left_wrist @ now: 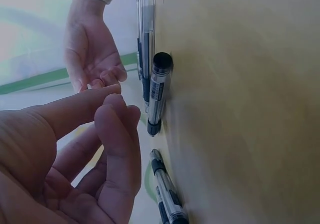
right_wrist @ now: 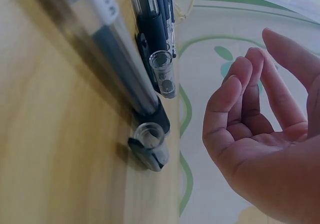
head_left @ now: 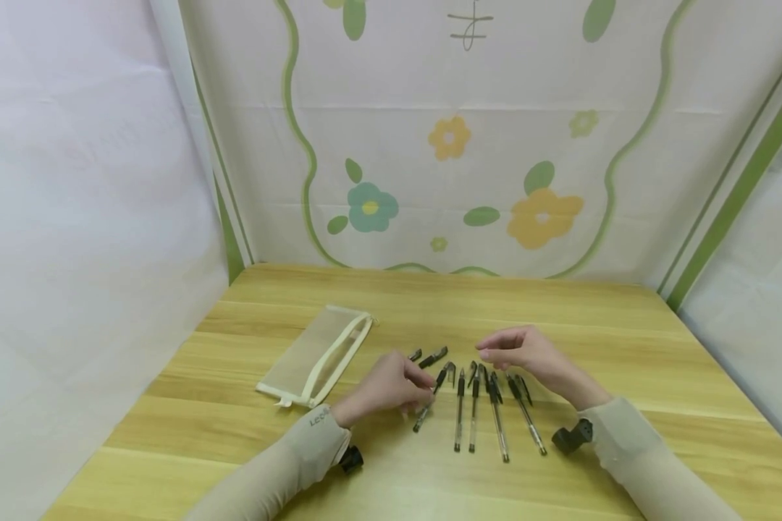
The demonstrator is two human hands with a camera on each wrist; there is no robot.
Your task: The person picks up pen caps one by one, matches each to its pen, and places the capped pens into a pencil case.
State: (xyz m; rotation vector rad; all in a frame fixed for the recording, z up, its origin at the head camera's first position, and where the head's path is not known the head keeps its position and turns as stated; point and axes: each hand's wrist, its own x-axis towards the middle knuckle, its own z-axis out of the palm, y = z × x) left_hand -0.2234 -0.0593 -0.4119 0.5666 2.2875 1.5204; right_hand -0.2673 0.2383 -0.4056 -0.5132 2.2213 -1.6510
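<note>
My left hand (head_left: 397, 383) hovers above the near end of a clear gel pen (head_left: 439, 380) with a black grip. In the left wrist view its fingers are loosely bent and nothing lies between them; a pen (left_wrist: 159, 91) lies beyond the fingertips. My right hand (head_left: 528, 356) is raised beyond the far ends of the pens, fingers half bent and holding nothing. Several more gel pens lie side by side between the hands, among them a slanted pen (head_left: 526, 414) at the right. In the right wrist view, a pen's clear cap (right_wrist: 150, 146) with a dark clip shows close up.
A cream, see-through zip pouch (head_left: 293, 352) lies left of my left hand, its zipped side parted. Two pens, one of them a dark-gripped pen (head_left: 434, 357), lie partly behind that hand. Flower-printed cloth (head_left: 404, 159) walls in the wooden table (head_left: 195, 405) at the back.
</note>
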